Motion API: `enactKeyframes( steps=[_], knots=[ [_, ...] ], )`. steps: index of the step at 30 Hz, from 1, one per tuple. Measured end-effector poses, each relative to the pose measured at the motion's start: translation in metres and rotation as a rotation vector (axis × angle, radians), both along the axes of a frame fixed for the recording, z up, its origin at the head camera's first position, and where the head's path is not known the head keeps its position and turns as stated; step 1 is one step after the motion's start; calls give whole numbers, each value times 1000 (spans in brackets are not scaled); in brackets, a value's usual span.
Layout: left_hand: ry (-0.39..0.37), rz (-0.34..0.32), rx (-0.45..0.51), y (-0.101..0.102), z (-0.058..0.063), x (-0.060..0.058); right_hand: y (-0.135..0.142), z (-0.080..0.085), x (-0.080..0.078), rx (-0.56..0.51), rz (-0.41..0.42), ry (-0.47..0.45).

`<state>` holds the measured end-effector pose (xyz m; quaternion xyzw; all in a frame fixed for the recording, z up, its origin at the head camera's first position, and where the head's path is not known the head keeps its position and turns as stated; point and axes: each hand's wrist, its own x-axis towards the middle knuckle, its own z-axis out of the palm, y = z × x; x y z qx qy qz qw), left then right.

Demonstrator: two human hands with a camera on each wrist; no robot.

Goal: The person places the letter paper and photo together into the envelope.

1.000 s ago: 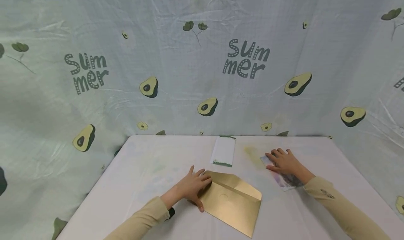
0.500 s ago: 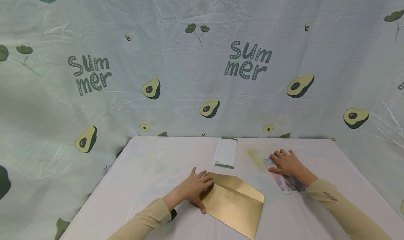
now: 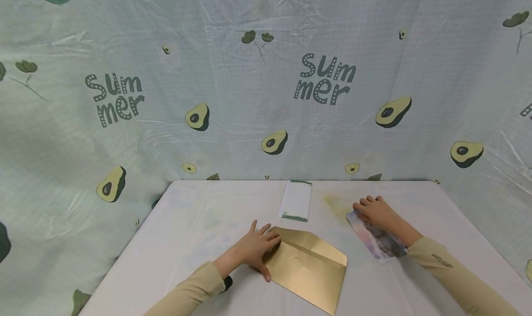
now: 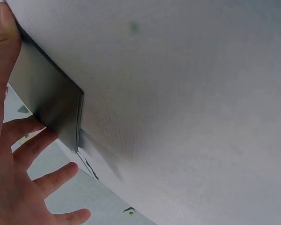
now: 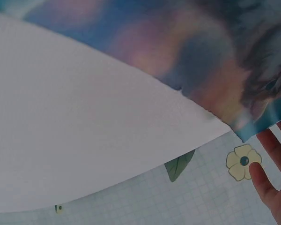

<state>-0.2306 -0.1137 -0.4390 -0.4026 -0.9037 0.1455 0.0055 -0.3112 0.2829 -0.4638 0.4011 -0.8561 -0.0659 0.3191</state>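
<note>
The gold envelope (image 3: 309,274) lies on the white table with its flap raised toward the far side. My left hand (image 3: 254,250) holds its left end; in the left wrist view the thumb (image 4: 4,42) is at one edge and two fingers (image 4: 30,145) at the opposite edge, while the other fingers spread free. To the right, my right hand (image 3: 379,215) grips the far edge of a picture card (image 3: 376,244) with a dark animal-like figure on pink and blue. In the right wrist view, fingers (image 5: 276,147) show beyond the card's edge; the thumb is hidden.
A white paper sheet with green borders (image 3: 296,201) lies at the back middle of the table (image 3: 208,242). An upright cloth (image 3: 232,89) printed with avocados and lettering hangs behind and along the sides.
My right hand has drawn its fingers in at the card's far edge, and more of the picture shows. The left hand stays on the envelope.
</note>
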Motion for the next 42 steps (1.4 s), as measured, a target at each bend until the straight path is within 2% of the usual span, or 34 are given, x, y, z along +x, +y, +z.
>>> enactKeyframes(
  steps=[3, 6, 8, 12, 14, 16, 18, 22, 27, 30, 38, 42],
  knots=[
    [4, 2, 2, 0, 0, 0, -2, 7, 2, -7, 18, -2],
    [4, 4, 3, 0, 0, 0, -4, 19, 4, -17, 1, -82],
    [1, 6, 3, 0, 0, 0, -4, 30, 5, -41, -38, -189],
    [-6, 3, 11, 1, 0, 0, 2, 53, 2, -149, -115, -495],
    [-8, 2, 12, 2, 0, 0, 8, 61, 1, -209, -146, -618],
    [-8, 3, 9, 2, 0, 1, 15, 67, -1, -276, -157, -704],
    [-4, 3, 6, 2, 0, 0, 21, 70, -1, -326, -154, -744],
    [3, 2, 4, 1, 1, 0, 30, 73, 0, -388, -163, -778],
    [1, 3, 8, 0, 2, 0, 40, 75, 3, -452, -224, -846],
    [-4, 4, 10, 0, 1, 0, 46, 75, 6, -540, -240, -934],
    [21, -2, -10, 1, 0, 0, 56, 63, 18, -802, -245, -1286],
    [28, 4, -12, 0, 1, 1, 53, 53, 21, -872, -206, -1381]
  ],
)
